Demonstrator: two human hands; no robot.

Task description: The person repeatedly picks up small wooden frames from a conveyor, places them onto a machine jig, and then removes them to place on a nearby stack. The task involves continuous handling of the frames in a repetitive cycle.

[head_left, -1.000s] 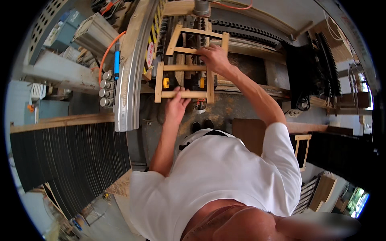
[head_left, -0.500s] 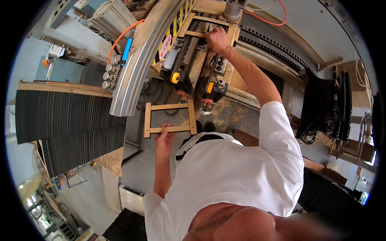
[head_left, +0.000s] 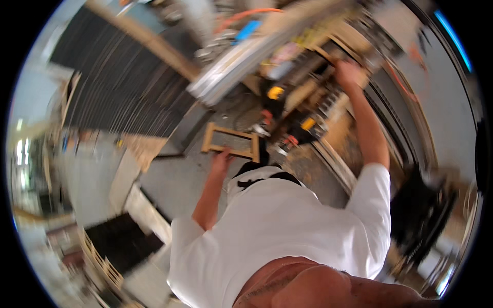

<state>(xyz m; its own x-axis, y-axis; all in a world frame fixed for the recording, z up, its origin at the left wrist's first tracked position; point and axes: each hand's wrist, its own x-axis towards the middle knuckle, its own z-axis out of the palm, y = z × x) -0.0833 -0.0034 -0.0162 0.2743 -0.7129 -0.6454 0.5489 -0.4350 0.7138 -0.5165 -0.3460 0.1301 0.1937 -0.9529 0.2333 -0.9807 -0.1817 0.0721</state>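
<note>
My left hand (head_left: 222,161) has its fingers closed on the near rail of a small rectangular wooden frame (head_left: 255,148), held up over the floor left of my legs. A second, similar wooden frame (head_left: 321,52) lies at the far end of a machine at the upper right. My right hand (head_left: 349,73), arm stretched out, is at its near rail with the fingers curled, though motion smears them. Just nearer than that hand run the machine's metal rails, with a yellow knob (head_left: 276,93) and a yellow block (head_left: 308,123) at their near ends.
A long silver metal beam (head_left: 246,61) crosses left of the machine. A dark ribbed stack (head_left: 123,77) stands at the upper left. Black hanging material (head_left: 418,205) is off to the right. Sawdust lies on the floor (head_left: 308,167) beside my feet.
The whole view has swung round and blurred, with the machine now farther right. The left hand keeps hold of its frame. The right hand stays at the frame on the machine.
</note>
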